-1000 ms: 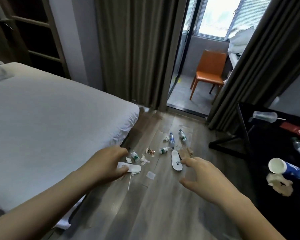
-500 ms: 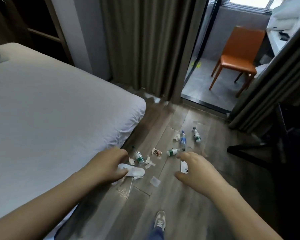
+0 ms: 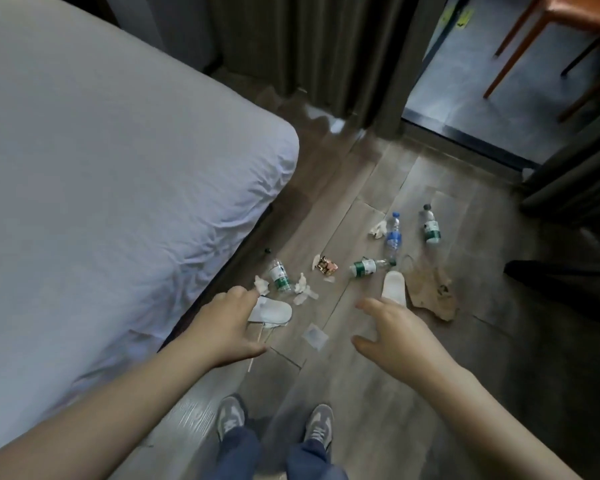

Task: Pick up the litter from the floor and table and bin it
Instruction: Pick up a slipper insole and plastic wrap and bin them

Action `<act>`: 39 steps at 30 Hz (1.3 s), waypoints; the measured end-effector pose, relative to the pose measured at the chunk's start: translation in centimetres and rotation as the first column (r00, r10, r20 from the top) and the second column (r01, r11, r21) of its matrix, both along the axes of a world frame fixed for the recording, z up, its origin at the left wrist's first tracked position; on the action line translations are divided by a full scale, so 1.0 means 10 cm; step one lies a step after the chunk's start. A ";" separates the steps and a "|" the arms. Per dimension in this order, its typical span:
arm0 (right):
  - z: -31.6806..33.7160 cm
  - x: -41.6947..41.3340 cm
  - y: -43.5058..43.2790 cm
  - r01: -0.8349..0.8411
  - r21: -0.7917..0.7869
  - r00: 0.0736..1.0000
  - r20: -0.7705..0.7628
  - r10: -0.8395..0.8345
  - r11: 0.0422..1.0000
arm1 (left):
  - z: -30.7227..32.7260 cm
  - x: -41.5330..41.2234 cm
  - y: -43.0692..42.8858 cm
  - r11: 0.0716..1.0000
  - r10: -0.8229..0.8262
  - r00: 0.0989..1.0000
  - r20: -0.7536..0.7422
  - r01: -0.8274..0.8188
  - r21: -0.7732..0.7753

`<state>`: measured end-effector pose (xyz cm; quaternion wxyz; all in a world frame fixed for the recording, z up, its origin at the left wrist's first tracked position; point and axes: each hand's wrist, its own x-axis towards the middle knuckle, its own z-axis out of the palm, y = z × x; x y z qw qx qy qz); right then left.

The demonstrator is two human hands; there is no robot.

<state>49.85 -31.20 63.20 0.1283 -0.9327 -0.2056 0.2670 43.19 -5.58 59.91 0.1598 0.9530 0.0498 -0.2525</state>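
Down on the wooden floor (image 3: 378, 393) the litter lies scattered between the bed and the doorway. Nearest the bed is a green-labelled bottle (image 3: 278, 279) with crumpled tissues (image 3: 303, 289) on both sides of it. Further right lie a small snack wrapper (image 3: 327, 265), a second green-labelled bottle (image 3: 365, 267) on its side, a blue-labelled bottle (image 3: 393, 237) with another tissue wad (image 3: 378, 229) beside it, and a third green-labelled bottle (image 3: 431, 229). A flattened brown paper bag (image 3: 430, 294) lies just right of a white slipper (image 3: 394, 287); a second white slipper (image 3: 272, 311) sits near the bed. A small clear sachet (image 3: 314, 336) lies between the two slippers, nearer the camera, and a thin pale stick (image 3: 255, 348) shows below the left-hand slipper.

Both arms reach forward over the mess and neither hand holds anything. The left hand (image 3: 227, 323) hangs with its fingers loosely bent downward, overlapping the near slipper in the view. The right hand (image 3: 395, 332) has its fingers and thumb spread apart, hiding the heel end of the other slipper.

Below, two grey shoes (image 3: 230, 415) stand on the floor. A white-sheeted bed (image 3: 118, 168) fills the left side, dark curtains (image 3: 309, 46) hang behind, and an orange chair (image 3: 551, 26) stands beyond the door threshold.
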 end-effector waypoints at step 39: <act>-6.24 0.82 0.77 -0.293 -0.058 0.953 0.061 0.296 0.954 | -6.94 1.12 0.72 0.965 -0.098 0.986 -0.133 0.127 0.230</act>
